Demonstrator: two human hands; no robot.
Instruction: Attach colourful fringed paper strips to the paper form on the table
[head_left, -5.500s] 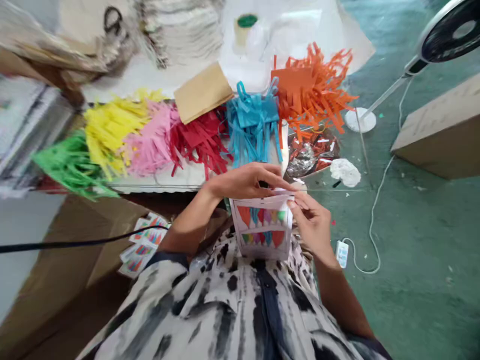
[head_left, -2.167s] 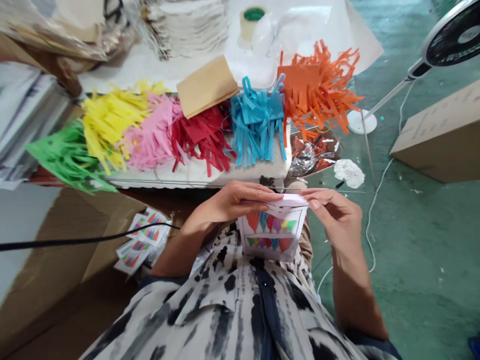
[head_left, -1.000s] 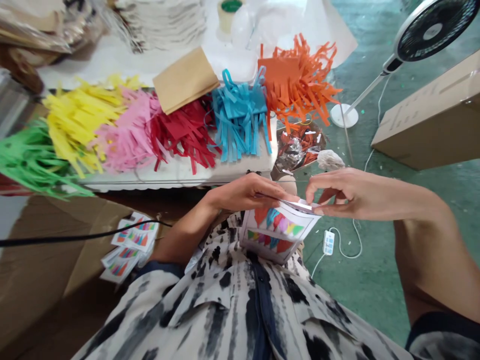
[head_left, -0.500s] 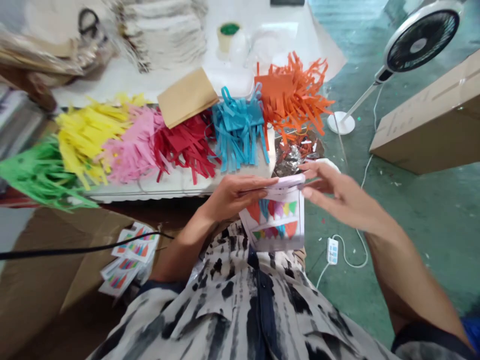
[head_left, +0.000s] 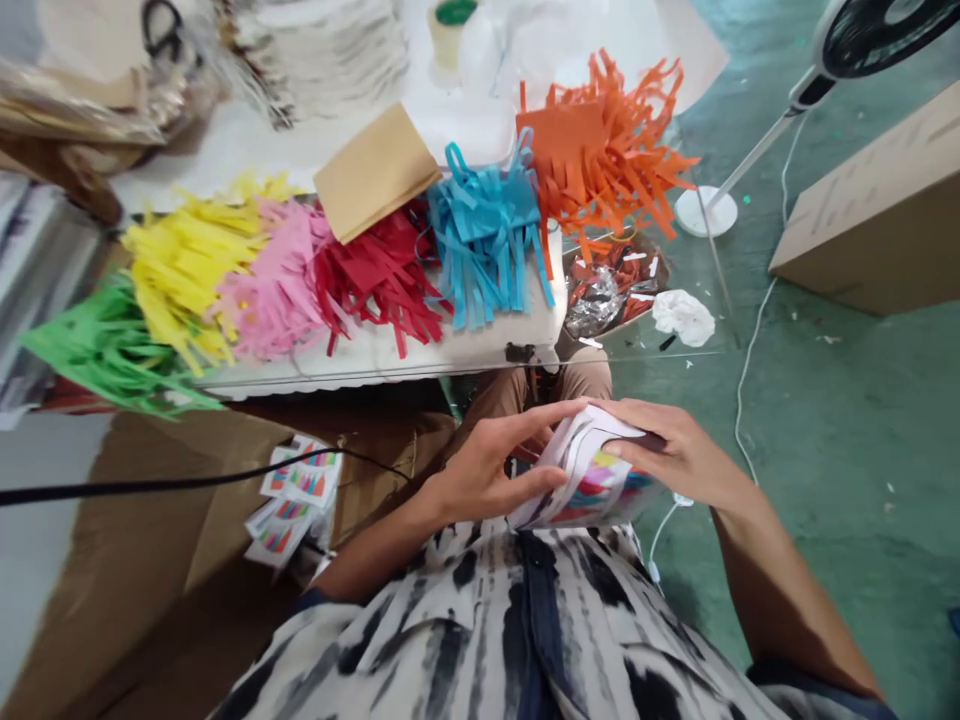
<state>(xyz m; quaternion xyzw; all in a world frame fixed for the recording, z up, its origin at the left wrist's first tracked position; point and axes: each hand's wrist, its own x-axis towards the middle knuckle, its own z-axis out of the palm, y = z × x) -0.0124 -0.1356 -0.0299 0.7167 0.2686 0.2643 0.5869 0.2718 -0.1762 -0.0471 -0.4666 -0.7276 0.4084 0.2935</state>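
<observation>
Close to my waist, both hands hold a printed packet (head_left: 592, 478), white with a picture of coloured tassel garlands on its front; its upper edge is bent over and looks layered. My right hand (head_left: 671, 450) grips its right side, thumb on the front and fingers over the top. Against the left edge, my left hand (head_left: 495, 465) has its thumb in front and its fingers along the top. On the table edge beyond lie fringed tissue bundles: green (head_left: 112, 345), yellow (head_left: 187, 270), pink (head_left: 274, 285), red (head_left: 375, 285), blue (head_left: 487, 240) and orange (head_left: 570, 150).
Brown paper (head_left: 375, 172) rests on the red bundle. Similar printed packets (head_left: 296, 495) lie in an open carton (head_left: 180, 500) at lower left. A scrap box (head_left: 619, 290), a standing fan (head_left: 814, 90) and a large carton (head_left: 870, 215) are on the right.
The packet has come down toward my waist and tilted. My right hand, earlier loose beside its top edge, now grips its right side. The view has shifted somewhat.
</observation>
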